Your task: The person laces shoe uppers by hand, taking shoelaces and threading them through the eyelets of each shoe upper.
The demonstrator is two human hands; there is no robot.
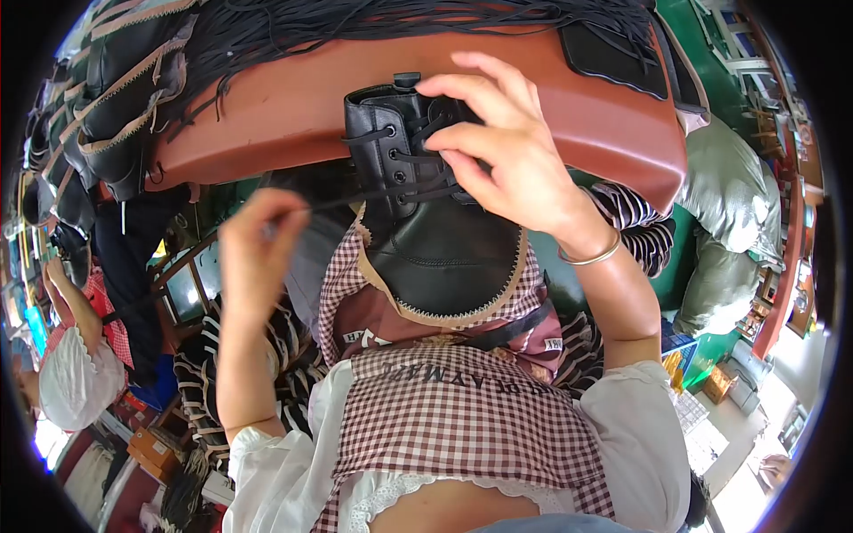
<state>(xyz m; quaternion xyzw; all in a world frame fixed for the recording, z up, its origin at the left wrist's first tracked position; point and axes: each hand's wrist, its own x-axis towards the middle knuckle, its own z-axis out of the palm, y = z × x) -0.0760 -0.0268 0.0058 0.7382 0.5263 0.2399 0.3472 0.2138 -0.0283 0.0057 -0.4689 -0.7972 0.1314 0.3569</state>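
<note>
Apron [453,426]; boot-upper [426,240] lengthwise, toe [449,293] apronward; left hand [258,231] pinching lace [346,198]; right hand [515,151]: grip unclear.

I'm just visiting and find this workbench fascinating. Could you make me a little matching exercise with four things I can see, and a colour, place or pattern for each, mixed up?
Things:
1. Boot upper
2. Heap of laces
3. Bangle
4. Apron

Descriptions:
A. Around the right wrist
B. Checked, with dark lettering
C. Black leather-like material with a tan zigzag-stitched edge
D. Spread over the far side of the reddish-brown work surface

Right pairs: 1-C, 2-D, 3-A, 4-B
</note>
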